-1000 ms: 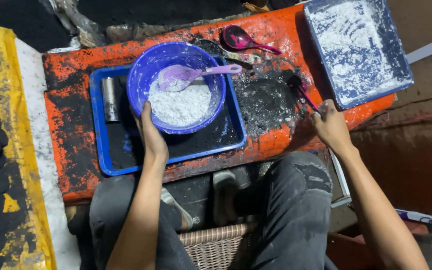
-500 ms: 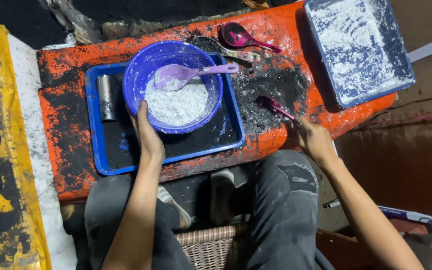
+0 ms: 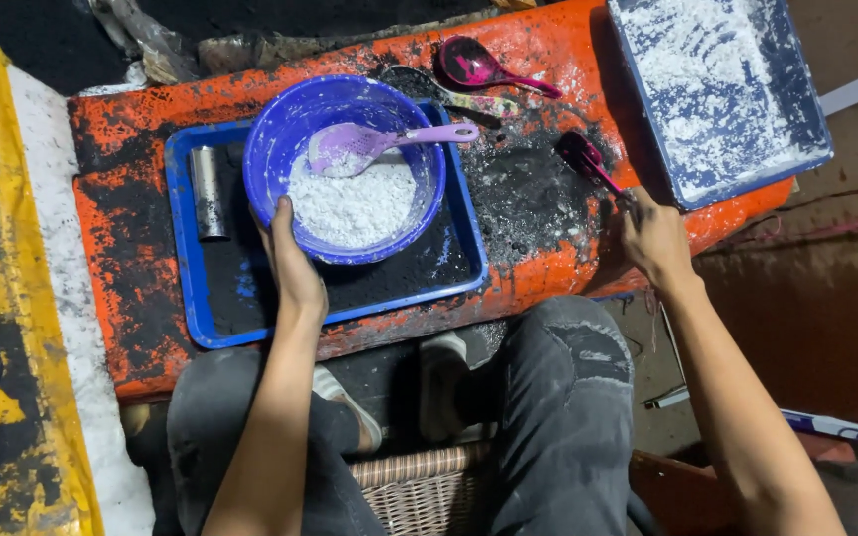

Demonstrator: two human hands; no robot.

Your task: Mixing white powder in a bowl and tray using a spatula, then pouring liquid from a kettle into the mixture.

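A blue plastic bowl (image 3: 280, 149) of white powder sits in a blue tray (image 3: 186, 288) on a soot-blackened orange table (image 3: 111, 149). My left hand (image 3: 293, 266) grips the bowl's near rim. A lilac spoon (image 3: 369, 144) lies in the bowl on the powder. My right hand (image 3: 655, 236) holds the handle of a dark magenta spoon (image 3: 583, 159), whose bowl rests on black powder on the table.
A small metal cylinder (image 3: 209, 192) lies in the tray left of the bowl. A second magenta spoon (image 3: 479, 66) and a grey spoon (image 3: 419, 84) lie at the back. A blue tray (image 3: 717, 89) dusted with white powder sits at the right. My knees are under the table's near edge.
My right hand has moved from the table's edge to the magenta spoon and taken hold of its handle. My left hand stays on the bowl.
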